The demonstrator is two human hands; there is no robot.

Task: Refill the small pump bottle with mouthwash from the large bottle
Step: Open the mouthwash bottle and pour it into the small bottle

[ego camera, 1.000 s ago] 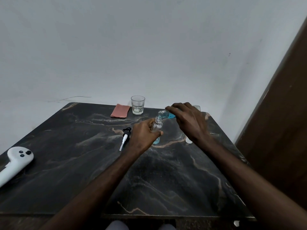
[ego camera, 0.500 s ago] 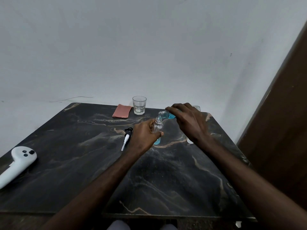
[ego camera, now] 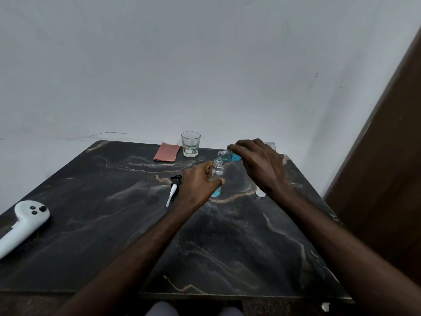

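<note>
My left hand (ego camera: 197,185) is wrapped around the small clear bottle (ego camera: 216,173), which stands upright on the dark marble table (ego camera: 95,224) with blue liquid showing at its base. My right hand (ego camera: 259,165) holds the large bottle (ego camera: 229,155) tipped on its side, its open mouth right over the small bottle's neck. Blue mouthwash fills the visible part of the large bottle; most of its body is hidden by my hand. The black-and-white pump head (ego camera: 174,188) lies flat on the table just left of my left hand.
A drinking glass (ego camera: 191,144) with a little clear liquid and a folded pink cloth (ego camera: 166,152) sit near the far edge. A white cap (ego camera: 260,192) lies by my right wrist. A white controller (ego camera: 22,224) rests at the left edge. A brown door stands right.
Both hands and both bottles keep the same pose. Only the camera view has shifted slightly.
</note>
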